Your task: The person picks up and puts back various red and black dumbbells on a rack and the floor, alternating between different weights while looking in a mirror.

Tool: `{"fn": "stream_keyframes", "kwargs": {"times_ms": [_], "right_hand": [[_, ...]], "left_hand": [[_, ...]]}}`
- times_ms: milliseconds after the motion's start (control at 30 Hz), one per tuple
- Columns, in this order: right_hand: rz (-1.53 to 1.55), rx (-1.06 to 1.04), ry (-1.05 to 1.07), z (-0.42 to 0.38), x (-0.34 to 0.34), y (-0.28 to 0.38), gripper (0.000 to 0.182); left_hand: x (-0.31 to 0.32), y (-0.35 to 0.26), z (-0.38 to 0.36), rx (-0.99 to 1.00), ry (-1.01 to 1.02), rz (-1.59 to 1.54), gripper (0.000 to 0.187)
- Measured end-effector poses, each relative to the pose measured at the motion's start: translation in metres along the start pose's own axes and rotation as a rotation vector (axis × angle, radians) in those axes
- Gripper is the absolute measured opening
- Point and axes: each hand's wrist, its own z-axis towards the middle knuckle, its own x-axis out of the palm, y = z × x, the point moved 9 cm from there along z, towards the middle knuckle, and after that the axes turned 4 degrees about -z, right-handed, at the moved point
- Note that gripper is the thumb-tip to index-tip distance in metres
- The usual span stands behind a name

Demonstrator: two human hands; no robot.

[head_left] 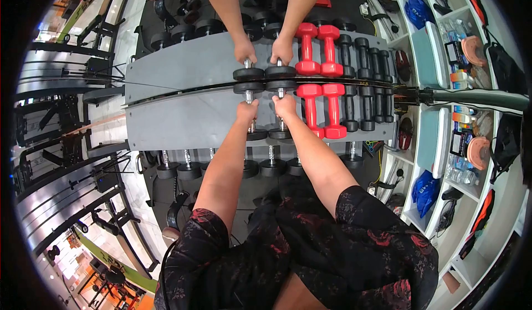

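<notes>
My left hand (247, 111) is wrapped round the chrome handle of a black round-headed dumbbell (249, 87), which rests on the grey rack shelf (183, 124). Just to its right, my right hand (285, 106) grips a second, matching dumbbell (281, 85). Both dumbbells point away from me, side by side, their far heads close to the mirror (183, 69). Fingers partly cover both handles. Close beside my right hand lie two red dumbbells (334, 107), one partly behind my forearm.
Several slim black dumbbells (367, 107) line the shelf's right end. On a lower tier sit more chrome-handled dumbbells (271, 167). White cubbies (407, 157) with bags and bottles stand at the right. Gym machines (61, 149) fill the left. The mirror repeats my arms.
</notes>
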Motion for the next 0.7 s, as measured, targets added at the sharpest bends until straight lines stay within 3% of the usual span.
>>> {"fn": "stream_keyframes", "kwargs": {"times_ms": [67, 100, 333, 400, 500, 567, 700], "right_hand": [[0.147, 0.280, 0.224, -0.019, -0.005, 0.011, 0.035], [0.145, 0.284, 0.221, -0.020, -0.005, 0.009, 0.035], [0.164, 0.179, 0.165, -0.002, 0.010, -0.013, 0.045], [-0.040, 0.123, 0.085, 0.009, 0.012, -0.023, 0.046], [-0.058, 0.039, -0.022, -0.003, -0.014, -0.002, 0.053], [-0.019, 0.083, 0.041, -0.011, -0.022, 0.006, 0.059], [-0.036, 0.067, 0.050, -0.013, -0.024, 0.008, 0.059]], "left_hand": [[0.001, -0.002, -0.003, -0.018, 0.041, -0.006, 0.032], [0.001, 0.002, -0.002, -0.020, 0.045, -0.006, 0.032], [-0.004, -0.002, -0.004, 0.037, 0.006, 0.054, 0.039], [-0.011, -0.002, 0.002, 0.077, -0.033, 0.091, 0.040], [-0.016, 0.002, 0.006, 0.126, -0.021, 0.154, 0.044], [-0.019, -0.003, 0.005, 0.217, -0.067, 0.185, 0.047], [-0.014, -0.014, -0.016, 0.186, -0.005, 0.164, 0.053]]}}
